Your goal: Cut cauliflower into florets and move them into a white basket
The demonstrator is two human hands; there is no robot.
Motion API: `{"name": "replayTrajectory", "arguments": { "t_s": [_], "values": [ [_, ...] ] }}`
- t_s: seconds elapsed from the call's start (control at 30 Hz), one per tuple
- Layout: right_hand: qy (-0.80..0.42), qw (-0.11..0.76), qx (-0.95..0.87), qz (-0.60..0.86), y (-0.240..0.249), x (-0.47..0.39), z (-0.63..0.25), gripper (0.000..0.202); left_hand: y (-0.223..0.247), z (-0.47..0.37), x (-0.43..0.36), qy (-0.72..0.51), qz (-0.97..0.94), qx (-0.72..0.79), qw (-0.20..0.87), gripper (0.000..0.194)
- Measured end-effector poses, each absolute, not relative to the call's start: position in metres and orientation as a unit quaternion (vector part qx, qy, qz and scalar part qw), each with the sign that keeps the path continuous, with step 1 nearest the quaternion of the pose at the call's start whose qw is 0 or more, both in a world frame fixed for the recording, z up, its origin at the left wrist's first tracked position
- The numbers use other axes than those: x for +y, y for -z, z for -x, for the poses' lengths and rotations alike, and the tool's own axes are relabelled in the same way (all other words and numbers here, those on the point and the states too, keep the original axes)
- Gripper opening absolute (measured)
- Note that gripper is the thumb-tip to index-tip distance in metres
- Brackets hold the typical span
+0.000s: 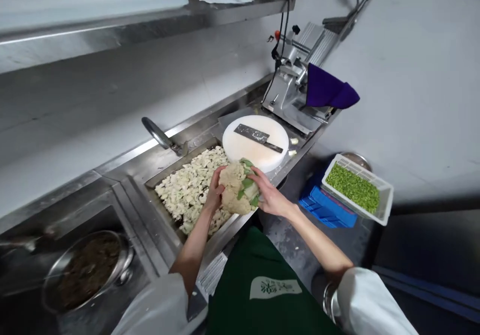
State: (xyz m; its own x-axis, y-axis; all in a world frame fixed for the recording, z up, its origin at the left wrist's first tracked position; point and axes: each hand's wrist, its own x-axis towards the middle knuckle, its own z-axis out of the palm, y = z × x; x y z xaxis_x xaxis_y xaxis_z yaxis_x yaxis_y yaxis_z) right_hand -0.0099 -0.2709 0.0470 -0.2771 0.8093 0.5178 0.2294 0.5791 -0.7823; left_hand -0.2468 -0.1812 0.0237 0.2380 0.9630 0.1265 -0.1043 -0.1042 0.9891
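Note:
Between both hands I hold a whole cauliflower (234, 187), pale with green leaves on its right side. My left hand (215, 191) grips its left side, and my right hand (269, 194) is wrapped round the leafy right side. It is held over the front edge of the counter. Just beyond it lies a round white cutting board (240, 147) with a cleaver (253, 133) flat on top, its blade flecked with white bits. On the left, chopped cauliflower pieces (187, 187) fill a sink basin (165, 228) under a faucet (159, 134).
A metal slicer (288, 95) with a purple cloth (330, 89) stands at the counter's right end. Low on the right, a white basket (386, 207) of chopped greens rests on blue crates (318, 207). A pan (52, 280) of dark food sits lower left. A steel shelf (150, 27) hangs above.

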Motion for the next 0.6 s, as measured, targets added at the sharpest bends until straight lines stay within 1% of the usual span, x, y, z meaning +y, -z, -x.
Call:
{"name": "replayTrajectory", "arguments": {
  "t_s": [0.07,0.17,0.23,0.3,0.4,0.47,0.53,0.6],
  "values": [
    [-0.258,0.478,-0.764,0.346,-0.053,-0.236,-0.005,0.08,-0.028,0.236,-0.139,-0.491,-0.582,0.354,0.543,0.097],
    [-0.219,0.446,-0.787,0.366,-0.062,-0.183,-0.026,0.083,-0.036,0.218,-0.077,-0.479,-0.622,0.326,0.526,0.098],
    [-0.217,0.411,-0.794,0.393,-0.062,-0.147,-0.036,0.086,-0.041,0.205,-0.043,-0.46,-0.656,0.332,0.498,0.093],
    [-0.228,0.371,-0.8,0.412,-0.056,-0.112,-0.043,0.086,-0.042,0.192,-0.019,-0.428,-0.687,0.365,0.46,0.084],
    [-0.259,0.311,-0.819,0.406,-0.041,-0.068,-0.049,0.08,-0.033,0.178,-0.005,-0.377,-0.703,0.442,0.411,0.075],
    [-0.29,0.29,-0.829,0.379,-0.036,-0.047,-0.054,0.074,-0.021,0.172,-0.007,-0.387,-0.693,0.479,0.375,0.071],
    [-0.331,0.299,-0.819,0.36,-0.036,-0.03,-0.058,0.063,-0.011,0.167,-0.014,-0.419,-0.685,0.493,0.334,0.064],
    [-0.361,0.323,-0.789,0.379,-0.038,-0.018,-0.06,0.051,-0.006,0.16,-0.022,-0.444,-0.68,0.502,0.297,0.06]
  ]
}}
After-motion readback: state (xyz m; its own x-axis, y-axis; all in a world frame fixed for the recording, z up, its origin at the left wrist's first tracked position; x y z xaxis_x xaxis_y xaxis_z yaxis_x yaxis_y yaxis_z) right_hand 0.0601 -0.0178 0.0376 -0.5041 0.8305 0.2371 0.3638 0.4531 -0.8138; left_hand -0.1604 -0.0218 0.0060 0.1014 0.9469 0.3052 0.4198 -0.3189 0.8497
